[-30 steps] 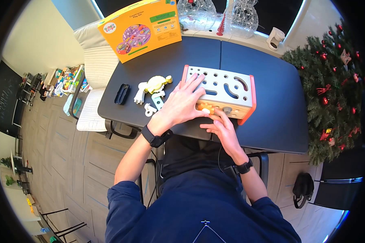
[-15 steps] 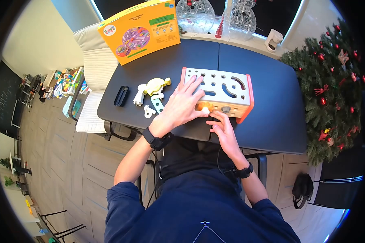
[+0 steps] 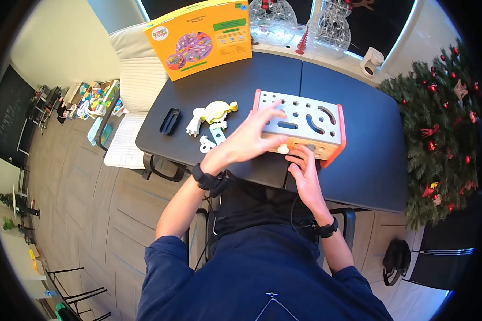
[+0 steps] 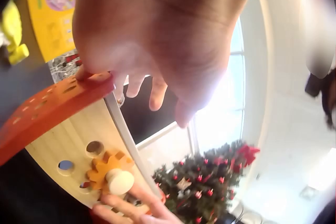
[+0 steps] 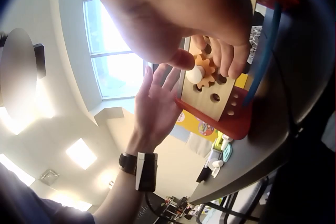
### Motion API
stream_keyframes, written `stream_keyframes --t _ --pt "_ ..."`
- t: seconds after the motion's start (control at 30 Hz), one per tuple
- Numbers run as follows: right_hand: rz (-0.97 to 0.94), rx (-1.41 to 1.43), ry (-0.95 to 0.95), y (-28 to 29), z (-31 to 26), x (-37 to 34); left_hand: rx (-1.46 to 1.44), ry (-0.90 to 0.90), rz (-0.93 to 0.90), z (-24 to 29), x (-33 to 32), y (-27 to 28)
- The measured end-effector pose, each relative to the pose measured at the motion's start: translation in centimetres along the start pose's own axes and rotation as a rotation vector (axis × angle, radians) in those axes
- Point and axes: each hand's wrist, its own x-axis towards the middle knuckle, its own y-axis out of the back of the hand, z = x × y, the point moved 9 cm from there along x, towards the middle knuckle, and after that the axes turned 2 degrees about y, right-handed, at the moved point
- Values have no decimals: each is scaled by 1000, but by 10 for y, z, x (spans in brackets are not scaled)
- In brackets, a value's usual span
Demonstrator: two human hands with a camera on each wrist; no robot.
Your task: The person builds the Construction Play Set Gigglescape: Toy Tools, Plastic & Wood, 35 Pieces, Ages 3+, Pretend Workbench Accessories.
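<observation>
A toy workbench [image 3: 301, 120] with a grey holed top and red ends stands on the dark table [image 3: 359, 176]. On its wooden front sits an orange gear [image 4: 98, 173] with a cream round-headed peg [image 4: 121, 181] through its middle. My left hand [image 3: 251, 137] hovers over the workbench's left end, its fingers spread and holding nothing. Low at the front, my right hand [image 3: 308, 174] has its fingertips against the wooden panel beside the gear. The right thumb [image 5: 182, 59] is close to the peg head in the right wrist view.
Left of the workbench lie a yellow toy piece [image 3: 217, 111], a pale green holed strip [image 3: 217, 134], white pieces [image 3: 206, 144] and a black tray [image 3: 170, 122]. An orange-yellow box [image 3: 225, 51] stands behind. A decorated tree [image 3: 439, 139] borders the table's right side.
My left hand has lifted off the workbench top and the gear, its fingers opening out. The right hand has shifted slightly right along the front. The head view has turned a little.
</observation>
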Motion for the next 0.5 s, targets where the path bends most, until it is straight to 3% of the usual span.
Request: stream_keyframes --t 0.07,0.13,0.2,0.23,0.33,0.5 --pt "22 -74 38 5 -6 1 -313 -21 177 -28 -2 21" --pt "67 -155 110 9 -18 -3 -251 95 324 -49 -15 51" --pt "88 -226 176 10 -36 -10 -36 259 356 -86 -26 71" --pt "91 -337 234 7 -57 -11 295 140 337 -97 -28 77" --pt "142 -719 612 -7 -112 -4 620 306 190 -142 -36 71" --pt "55 -1127 493 4 -87 25 986 259 208 -143 -36 47"
